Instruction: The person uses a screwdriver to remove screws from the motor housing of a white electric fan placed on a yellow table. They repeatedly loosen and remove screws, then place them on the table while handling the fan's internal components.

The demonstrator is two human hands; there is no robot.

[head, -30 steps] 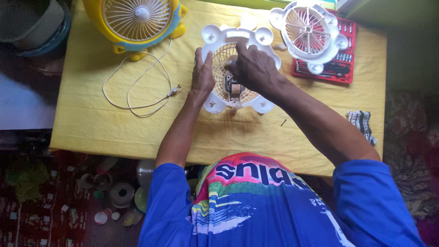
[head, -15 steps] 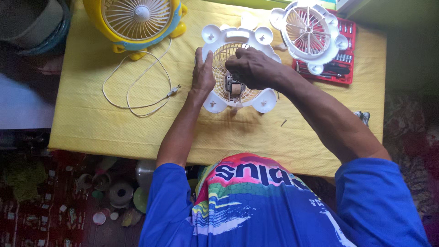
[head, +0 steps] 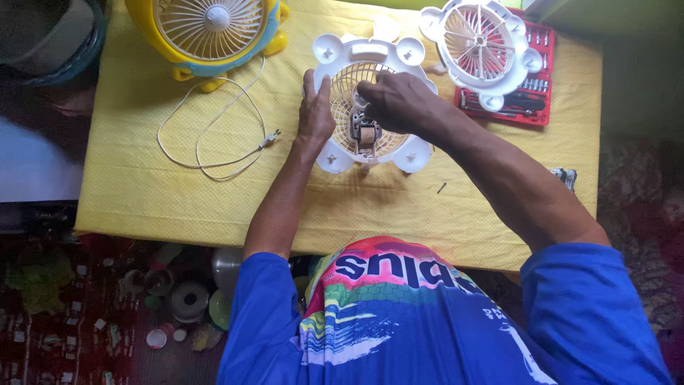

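A white fan housing (head: 370, 53) with a round grille lies flat on the yellow tablecloth (head: 178, 192). A small brown and metal motor (head: 366, 135) sits in its centre. My left hand (head: 316, 114) lies along the housing's left rim and steadies it. My right hand (head: 396, 100) reaches in from the right, its fingers curled and pinched on the top of the motor at the middle of the grille. What is between the fingertips is hidden.
A second white fan grille (head: 481, 46) rests on a red tool case (head: 531, 107) at the back right. A yellow fan (head: 210, 32) stands at the back left, and its white cord (head: 214, 135) loops across the cloth. A small screw (head: 442, 187) lies near the front edge.
My right hand has slid a little left and inward over the grille's centre. My left hand has stayed on the rim.
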